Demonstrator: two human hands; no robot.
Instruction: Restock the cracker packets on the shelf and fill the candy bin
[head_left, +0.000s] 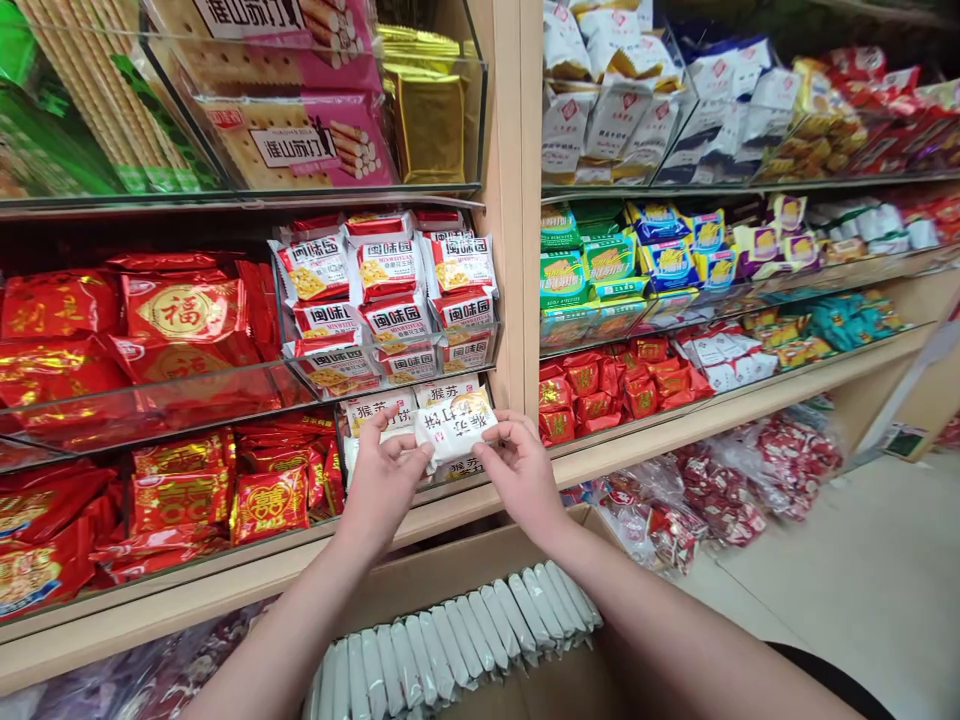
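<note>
A white biscuit packet [452,430] with dark lettering is held between my two hands, just above the bottom shelf bin. My left hand [386,470] pinches its left end between thumb and fingers. At its right end, my right hand [519,470] grips the corner the same way. Similar white packets [375,405] lie in the bin behind it, partly covered by my hands. Below my forearms stands an open cardboard box [540,690] with a row of upright white packets [435,645] inside.
Red and white snack packs [390,270] fill the bin above. Red-wrapped packs [180,320] sit to the left. A wooden upright [517,220] divides this shelving from the right-hand shelves. Plastic bags of red packets [720,490] lie beneath the lower ledge [645,435].
</note>
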